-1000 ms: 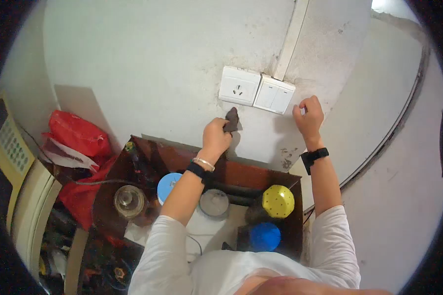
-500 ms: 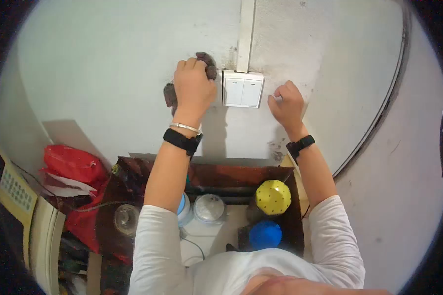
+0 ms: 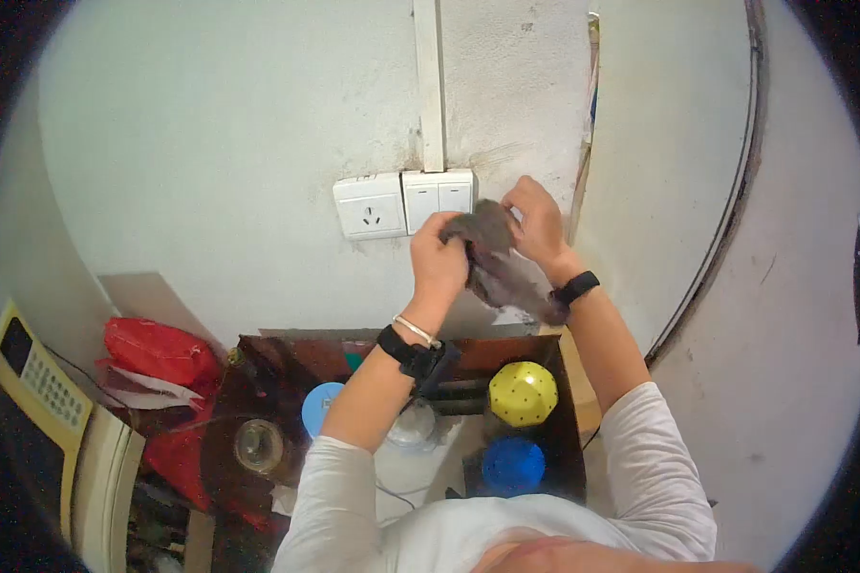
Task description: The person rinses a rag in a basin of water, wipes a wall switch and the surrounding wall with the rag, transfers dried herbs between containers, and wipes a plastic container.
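A dark grey-brown cloth is bunched between my two hands, in front of the wall and just below the light switch. My left hand grips its left side with curled fingers. At its upper right edge, my right hand pinches the cloth, and a loose part hangs toward the right wrist. Behind the hands is the white double light switch, its lower right part covered by my left hand and the cloth. The white wall socket adjoins the switch on the left.
Below stands a dark brown open cabinet with a yellow dotted lid, a blue lid and a glass jar. A red bag and a cream microwave are at left. A white cable duct runs up the wall.
My left hand moved right and down from the socket with the cloth, uncovering the socket. My right hand, earlier without the cloth, now holds it too. The view shifted slightly.
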`<state>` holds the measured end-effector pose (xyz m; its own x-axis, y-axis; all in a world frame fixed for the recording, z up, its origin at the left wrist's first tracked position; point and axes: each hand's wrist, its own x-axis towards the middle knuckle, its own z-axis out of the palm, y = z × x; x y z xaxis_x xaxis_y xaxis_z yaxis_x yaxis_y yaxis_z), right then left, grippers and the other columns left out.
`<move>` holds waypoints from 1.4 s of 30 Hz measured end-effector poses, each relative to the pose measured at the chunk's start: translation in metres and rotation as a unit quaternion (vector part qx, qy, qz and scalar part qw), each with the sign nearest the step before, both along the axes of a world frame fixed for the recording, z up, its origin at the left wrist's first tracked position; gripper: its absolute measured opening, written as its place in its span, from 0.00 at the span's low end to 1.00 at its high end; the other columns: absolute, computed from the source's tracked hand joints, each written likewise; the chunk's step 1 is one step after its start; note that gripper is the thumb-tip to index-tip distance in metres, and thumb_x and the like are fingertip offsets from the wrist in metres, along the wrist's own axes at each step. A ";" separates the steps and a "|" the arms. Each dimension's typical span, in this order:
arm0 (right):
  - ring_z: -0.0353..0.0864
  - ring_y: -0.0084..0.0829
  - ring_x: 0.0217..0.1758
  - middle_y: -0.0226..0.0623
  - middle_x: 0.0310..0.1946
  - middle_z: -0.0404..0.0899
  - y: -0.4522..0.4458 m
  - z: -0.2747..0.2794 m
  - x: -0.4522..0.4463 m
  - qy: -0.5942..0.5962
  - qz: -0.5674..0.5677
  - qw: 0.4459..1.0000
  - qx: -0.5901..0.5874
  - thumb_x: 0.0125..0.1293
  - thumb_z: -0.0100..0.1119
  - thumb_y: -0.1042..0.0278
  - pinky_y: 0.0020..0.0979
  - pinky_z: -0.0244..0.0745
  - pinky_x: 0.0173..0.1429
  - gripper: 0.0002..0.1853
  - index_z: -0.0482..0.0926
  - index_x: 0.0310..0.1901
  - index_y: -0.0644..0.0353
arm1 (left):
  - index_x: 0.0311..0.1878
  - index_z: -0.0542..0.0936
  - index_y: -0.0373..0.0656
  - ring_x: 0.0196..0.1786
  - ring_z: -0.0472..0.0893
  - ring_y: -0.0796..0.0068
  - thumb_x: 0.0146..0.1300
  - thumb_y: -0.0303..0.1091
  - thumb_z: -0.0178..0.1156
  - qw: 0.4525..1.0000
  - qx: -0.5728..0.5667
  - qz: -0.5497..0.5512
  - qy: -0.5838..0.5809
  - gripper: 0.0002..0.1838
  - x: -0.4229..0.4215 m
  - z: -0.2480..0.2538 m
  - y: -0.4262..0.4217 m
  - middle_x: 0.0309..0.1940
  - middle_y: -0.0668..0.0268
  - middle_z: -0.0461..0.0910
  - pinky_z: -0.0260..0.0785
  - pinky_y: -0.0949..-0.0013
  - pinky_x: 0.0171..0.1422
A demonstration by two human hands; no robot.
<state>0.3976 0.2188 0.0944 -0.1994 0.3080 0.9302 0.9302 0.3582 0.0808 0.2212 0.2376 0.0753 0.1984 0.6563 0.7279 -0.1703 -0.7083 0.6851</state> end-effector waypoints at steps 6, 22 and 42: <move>0.76 0.36 0.43 0.39 0.36 0.76 -0.027 -0.005 -0.063 0.212 0.225 0.950 -0.054 0.54 0.59 0.71 0.33 0.70 0.47 0.11 0.78 0.40 0.61 | 0.45 0.74 0.31 0.40 0.76 0.71 0.56 0.18 0.47 0.966 -0.205 -0.093 -0.123 0.14 -0.016 0.012 -0.011 0.39 0.60 0.77 0.69 0.72 0.45; 0.61 0.55 0.61 0.58 0.60 0.59 0.020 0.314 -0.120 0.113 -0.052 0.986 0.114 0.63 0.48 0.59 0.45 0.63 0.62 0.31 0.55 0.64 0.64 | 0.47 0.77 0.37 0.49 0.77 0.67 0.53 0.32 0.61 0.960 -0.038 -0.228 0.157 0.18 -0.210 -0.031 -0.105 0.43 0.59 0.80 0.66 0.66 0.55; 0.62 0.43 0.60 0.46 0.40 0.75 0.031 0.095 -0.117 -0.150 -0.348 0.908 0.181 0.56 0.50 0.67 0.41 0.60 0.54 0.12 0.77 0.39 0.64 | 0.53 0.73 0.38 0.49 0.77 0.67 0.51 0.34 0.64 0.914 -0.184 -0.300 0.202 0.25 -0.210 -0.139 -0.106 0.44 0.58 0.78 0.65 0.66 0.55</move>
